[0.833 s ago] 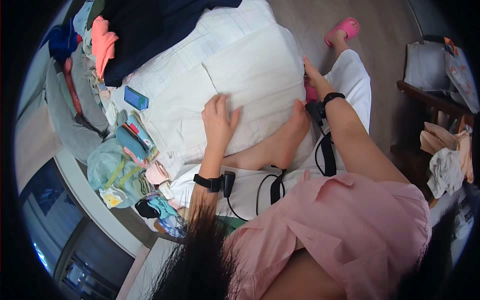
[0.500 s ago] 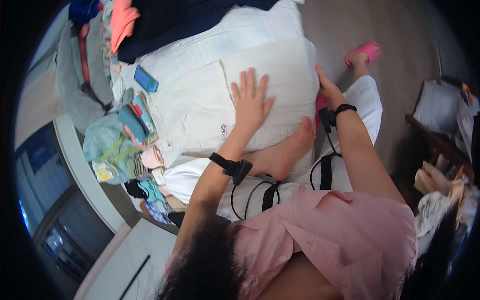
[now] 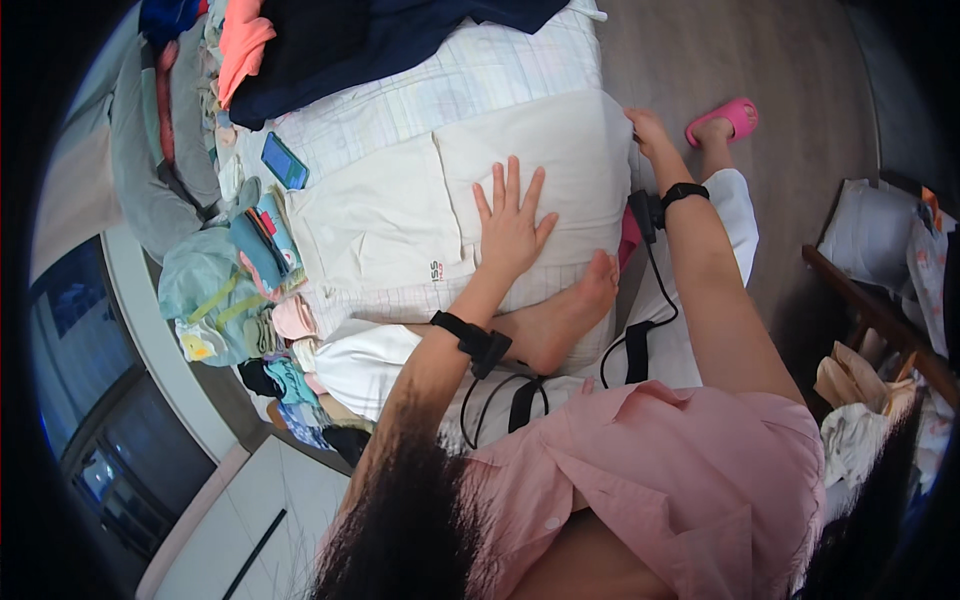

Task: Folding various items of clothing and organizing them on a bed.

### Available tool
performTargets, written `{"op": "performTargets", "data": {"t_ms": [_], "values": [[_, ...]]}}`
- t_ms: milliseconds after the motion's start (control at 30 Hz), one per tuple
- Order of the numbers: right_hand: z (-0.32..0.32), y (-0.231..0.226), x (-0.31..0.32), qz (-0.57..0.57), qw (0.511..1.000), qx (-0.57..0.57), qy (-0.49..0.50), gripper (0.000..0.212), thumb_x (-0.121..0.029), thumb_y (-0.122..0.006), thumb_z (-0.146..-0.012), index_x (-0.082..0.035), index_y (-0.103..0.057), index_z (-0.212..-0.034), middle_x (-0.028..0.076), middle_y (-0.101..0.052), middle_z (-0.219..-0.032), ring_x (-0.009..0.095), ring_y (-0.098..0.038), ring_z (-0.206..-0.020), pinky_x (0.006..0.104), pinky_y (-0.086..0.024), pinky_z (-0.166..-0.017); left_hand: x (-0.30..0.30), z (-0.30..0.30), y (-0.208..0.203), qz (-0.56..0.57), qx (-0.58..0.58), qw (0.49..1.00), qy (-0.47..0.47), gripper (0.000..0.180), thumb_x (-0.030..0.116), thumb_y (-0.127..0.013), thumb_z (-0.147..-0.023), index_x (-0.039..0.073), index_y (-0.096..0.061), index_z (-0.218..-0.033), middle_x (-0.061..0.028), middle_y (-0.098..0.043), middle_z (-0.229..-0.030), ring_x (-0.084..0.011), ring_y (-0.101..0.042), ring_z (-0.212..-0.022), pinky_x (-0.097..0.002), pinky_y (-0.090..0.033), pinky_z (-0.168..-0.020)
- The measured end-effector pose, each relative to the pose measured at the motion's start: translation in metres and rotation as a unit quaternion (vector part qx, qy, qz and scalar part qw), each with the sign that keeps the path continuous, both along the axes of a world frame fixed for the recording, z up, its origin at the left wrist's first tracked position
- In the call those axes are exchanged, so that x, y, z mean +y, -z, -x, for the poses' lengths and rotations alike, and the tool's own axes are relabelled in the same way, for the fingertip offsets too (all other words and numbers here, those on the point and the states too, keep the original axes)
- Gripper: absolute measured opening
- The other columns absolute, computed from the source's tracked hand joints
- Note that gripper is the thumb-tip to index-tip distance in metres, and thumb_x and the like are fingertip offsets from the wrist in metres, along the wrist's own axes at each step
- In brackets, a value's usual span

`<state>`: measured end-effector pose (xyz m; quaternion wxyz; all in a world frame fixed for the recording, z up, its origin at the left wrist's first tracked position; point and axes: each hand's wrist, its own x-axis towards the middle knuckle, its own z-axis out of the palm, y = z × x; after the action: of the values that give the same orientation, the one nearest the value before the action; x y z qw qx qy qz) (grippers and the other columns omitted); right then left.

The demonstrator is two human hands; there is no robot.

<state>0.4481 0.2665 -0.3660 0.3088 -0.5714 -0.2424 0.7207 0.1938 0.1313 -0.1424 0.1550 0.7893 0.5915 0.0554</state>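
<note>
Two hands on a folded cream garment (image 3: 520, 170) spread on the bed (image 3: 480, 75).

Nearest, a bare foot (image 3: 570, 320) rests at its lower edge; the left hand (image 3: 512, 225) lies flat on it, fingers spread — the right hand (image 3: 648, 130) grips its right edge. Farther left lies a blue phone (image 3: 284, 160).

A dark phone (image 3: 284, 160) with blue screen lies on the bed near the clothes pile. A small printed mark (image 3: 436, 271) sits on the white garment (image 3: 380, 230).
</note>
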Motion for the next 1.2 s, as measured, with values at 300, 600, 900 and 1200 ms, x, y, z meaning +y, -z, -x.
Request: {"op": "performTargets", "data": {"t_ms": [300,600,900,1200], "values": [[0.027,-0.051,-0.065,0.217,0.938,0.258,-0.076,0.091,-0.075,-0.030,-0.074,-0.003,-0.035,-0.130,0.011,-0.044,-0.128,0.025,-0.044,-0.116,0.0430,-0.034,-0.097,-0.008,0.021,-0.007,-0.003,-0.005,1.000,-0.030,0.063,0.037,-0.054,-0.081,0.016,-0.030,-0.135,-0.0170,-0.012,-0.143,-0.0353,-0.011,-0.132,-0.0589,-0.008,-0.100],[-0.071,-0.200,-0.068,-0.033,0.995,0.088,0.024,0.044,-0.014,-0.050,-0.082,0.006,-0.042,-0.120,0.017,-0.053,-0.115,0.027,-0.054,-0.103,0.0376,-0.045,-0.088,-0.001,-0.029,-0.013,-0.040,-0.163,0.980,-0.108,0.064,0.038,-0.052,-0.082,0.016,-0.026,-0.136,-0.0200,-0.009,-0.143,-0.0362,-0.009,-0.132,-0.0615,-0.006,-0.099],[-0.024,-0.396,-0.070,-0.173,0.980,0.080,0.048,0.045,-0.013,-0.047,-0.082,0.006,-0.040,-0.122,0.019,-0.050,-0.117,0.028,-0.052,-0.105,0.0385,-0.041,-0.091,0.010,-0.063,-0.050,-0.021,-0.416,0.898,-0.140,0.059,0.045,-0.035,-0.090,0.013,-0.021,-0.137,-0.0198,-0.017,-0.141,-0.0351,-0.015,-0.131,-0.0557,-0.011,-0.102],[0.297,-0.419,-0.116,-0.273,0.890,-0.096,-0.353,0.066,-0.018,-0.062,-0.079,0.003,-0.027,-0.131,0.014,-0.061,-0.091,0.015,-0.057,-0.070,0.0246,-0.047,-0.060,0.005,0.253,-0.111,0.338,-0.738,0.572,-0.116,0.073,0.065,-0.020,-0.084,0.010,-0.037,-0.130,-0.0173,-0.047,-0.122,-0.0277,-0.050,-0.106,-0.0445,-0.045,-0.086]]}}
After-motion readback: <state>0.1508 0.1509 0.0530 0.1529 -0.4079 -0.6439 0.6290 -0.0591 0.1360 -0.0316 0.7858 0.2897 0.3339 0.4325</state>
